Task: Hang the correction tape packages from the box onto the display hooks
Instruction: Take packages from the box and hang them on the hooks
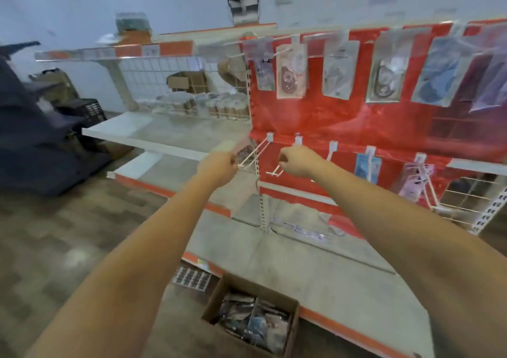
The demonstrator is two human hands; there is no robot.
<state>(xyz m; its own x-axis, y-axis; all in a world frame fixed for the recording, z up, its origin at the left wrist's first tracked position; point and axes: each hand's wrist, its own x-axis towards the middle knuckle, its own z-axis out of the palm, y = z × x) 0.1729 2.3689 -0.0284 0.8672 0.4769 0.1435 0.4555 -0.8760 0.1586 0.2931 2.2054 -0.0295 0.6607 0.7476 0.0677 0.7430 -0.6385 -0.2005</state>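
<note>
Sitting at the bottom centre of the frame, the cardboard box (292, 327) on the floor holds a loose heap of correction tape packages (253, 322), lying flat and overlapping at mixed angles, so their long axes point every way. They look like thin, light carded packs in glossy film, likely slippery and easily bent, best taken by the top edge near the hang hole. Higher, at mid-frame, both bare arms reach toward the red display panel (343, 121). The left hand (219, 165) is curled and pinches a pale, motion-blurred package (233, 146) that slants up and to the right, its long axis roughly along the nearest white display hook (252, 154), whose prongs point out toward the viewer. The right hand (297, 162) is also curled, close to the tip of the next hook (275, 171); whether it grips that tip I cannot tell. Farther up, hung packs (290, 70) dangle with long axes vertical.
</note>
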